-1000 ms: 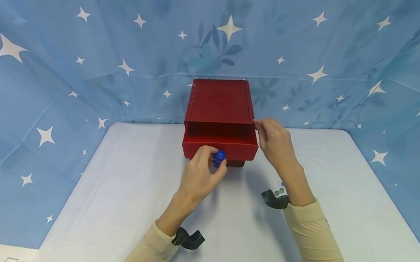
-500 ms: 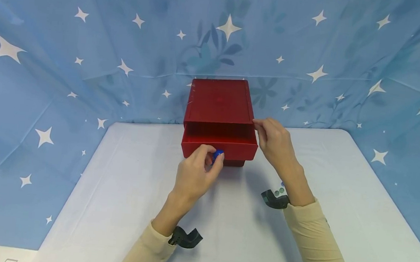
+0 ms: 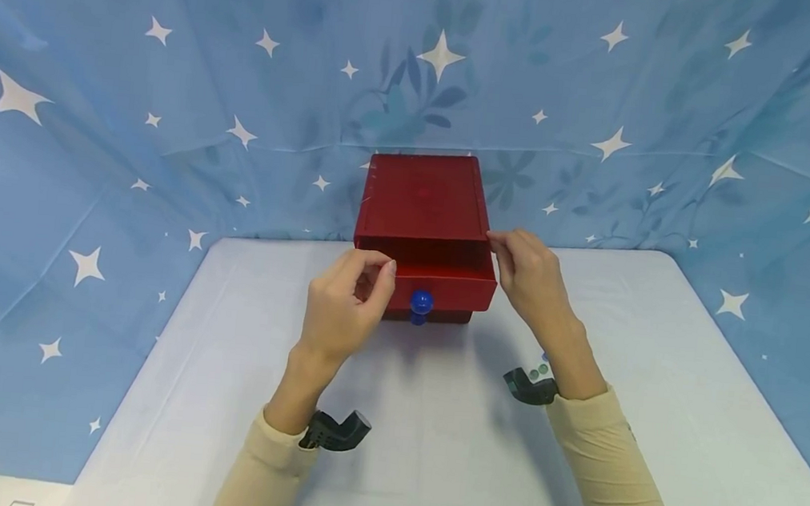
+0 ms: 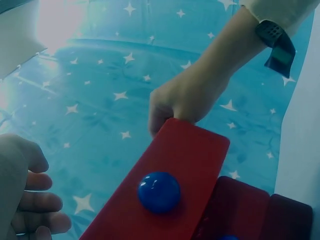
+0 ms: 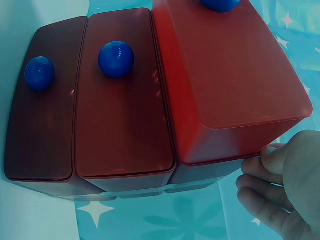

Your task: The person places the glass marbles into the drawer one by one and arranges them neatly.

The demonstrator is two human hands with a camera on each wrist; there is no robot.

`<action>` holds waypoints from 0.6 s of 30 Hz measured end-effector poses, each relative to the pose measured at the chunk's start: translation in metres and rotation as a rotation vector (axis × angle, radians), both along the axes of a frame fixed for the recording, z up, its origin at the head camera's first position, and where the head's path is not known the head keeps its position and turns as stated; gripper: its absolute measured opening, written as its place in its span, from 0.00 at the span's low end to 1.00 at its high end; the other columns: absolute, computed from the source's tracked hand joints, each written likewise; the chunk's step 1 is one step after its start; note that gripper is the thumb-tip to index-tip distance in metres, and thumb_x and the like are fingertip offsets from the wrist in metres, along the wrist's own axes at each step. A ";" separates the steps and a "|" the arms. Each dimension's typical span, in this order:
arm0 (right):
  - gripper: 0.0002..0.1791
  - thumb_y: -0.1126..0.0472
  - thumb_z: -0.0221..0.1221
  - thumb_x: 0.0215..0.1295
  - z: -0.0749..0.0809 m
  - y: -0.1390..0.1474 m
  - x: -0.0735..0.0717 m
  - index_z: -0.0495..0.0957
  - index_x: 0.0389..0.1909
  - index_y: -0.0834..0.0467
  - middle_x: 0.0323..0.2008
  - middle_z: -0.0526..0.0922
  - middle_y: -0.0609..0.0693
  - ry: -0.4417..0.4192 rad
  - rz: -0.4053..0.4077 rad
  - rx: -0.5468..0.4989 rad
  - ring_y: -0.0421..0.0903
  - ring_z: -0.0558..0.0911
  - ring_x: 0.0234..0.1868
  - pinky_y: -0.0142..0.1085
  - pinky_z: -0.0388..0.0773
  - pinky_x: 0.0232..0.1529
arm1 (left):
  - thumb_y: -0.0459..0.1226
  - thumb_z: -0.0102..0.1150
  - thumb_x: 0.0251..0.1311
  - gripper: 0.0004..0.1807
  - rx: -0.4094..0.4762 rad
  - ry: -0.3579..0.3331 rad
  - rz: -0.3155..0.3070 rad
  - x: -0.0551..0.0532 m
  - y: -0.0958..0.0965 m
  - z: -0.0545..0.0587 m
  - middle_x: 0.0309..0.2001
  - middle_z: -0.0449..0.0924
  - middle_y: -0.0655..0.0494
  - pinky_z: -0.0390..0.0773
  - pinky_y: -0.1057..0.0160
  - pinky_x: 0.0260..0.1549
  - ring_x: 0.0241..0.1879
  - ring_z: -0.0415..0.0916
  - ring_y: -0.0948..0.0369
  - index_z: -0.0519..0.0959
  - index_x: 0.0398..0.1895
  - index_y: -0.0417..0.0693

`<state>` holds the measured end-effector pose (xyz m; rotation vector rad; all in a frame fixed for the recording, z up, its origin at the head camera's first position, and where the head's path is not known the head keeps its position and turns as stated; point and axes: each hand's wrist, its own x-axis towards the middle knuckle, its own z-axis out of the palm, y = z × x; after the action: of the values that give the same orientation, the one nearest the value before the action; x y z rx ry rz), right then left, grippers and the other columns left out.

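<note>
A small red cabinet (image 3: 424, 198) stands at the back of the table, its top drawer (image 3: 455, 291) pulled partway out. The drawer's round blue knob (image 3: 421, 303) shows on its front. My left hand (image 3: 343, 304) is just left of the knob, in front of the drawer's left side, holding nothing; in the left wrist view its fingers (image 4: 42, 202) are loosely bent and apart from the knob. At the cabinet's upper right front edge, my right hand (image 3: 529, 276) pinches the rim between thumb and fingertips, seen beside the cabinet corner in the right wrist view.
Two lower drawers sit pushed in, with blue knobs (image 5: 116, 59) in the right wrist view. Several small green and blue pieces (image 3: 539, 371) lie on the white table (image 3: 460, 451) by the right wrist. A blue starry cloth (image 3: 280, 113) hangs behind.
My left hand has let go of the blue knob and moved left and slightly up. The drawer stays out, and my right hand has not moved.
</note>
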<state>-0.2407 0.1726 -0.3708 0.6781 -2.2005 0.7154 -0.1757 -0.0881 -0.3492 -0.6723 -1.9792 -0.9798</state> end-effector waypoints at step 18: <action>0.10 0.70 0.61 0.67 0.001 -0.002 0.003 0.82 0.47 0.68 0.38 0.85 0.62 -0.019 -0.018 0.002 0.56 0.84 0.38 0.48 0.86 0.43 | 0.35 0.60 0.64 0.10 0.055 0.007 0.075 -0.020 -0.024 0.005 0.34 0.82 0.44 0.81 0.59 0.29 0.32 0.78 0.55 0.83 0.41 0.35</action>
<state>-0.2381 0.1706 -0.3695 0.6539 -2.2219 0.7128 -0.1955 -0.1122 -0.3445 -0.5671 -1.9499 -0.9815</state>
